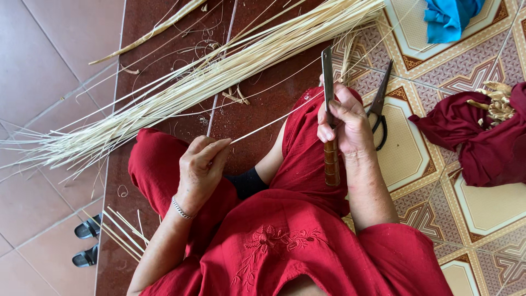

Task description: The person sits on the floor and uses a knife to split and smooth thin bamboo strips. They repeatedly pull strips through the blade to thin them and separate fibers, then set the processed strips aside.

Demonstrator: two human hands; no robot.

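- right hand (344,123): closed around a knife (329,118), fingers wrapped over the top of its banded brown handle; narrow grey blade points up and away from the body, handle hangs below the fist.
- left hand (201,164): fingers curled, thumb and fingertips pinching the near end of a single thin pale strip (274,121).
- the strip runs from the left-hand pinch up and to the right, reaching the knife blade just above the right hand; whether blade and strip touch cannot be told.
- person sits on the floor in red clothing (296,235), a thin bracelet (181,210) on the left wrist.
- large bundle of pale strips (181,93) lies diagonally across the dark red mat (263,93), beyond both hands.
- black scissors (379,107) lie on the patterned tile just right of the right hand.
- a few loose strips (123,233) lie beside the left forearm; dark sandals (87,241) left of them.
- dark red cloth (482,137) with dried husk pieces at right; blue cloth (449,16) at top right.
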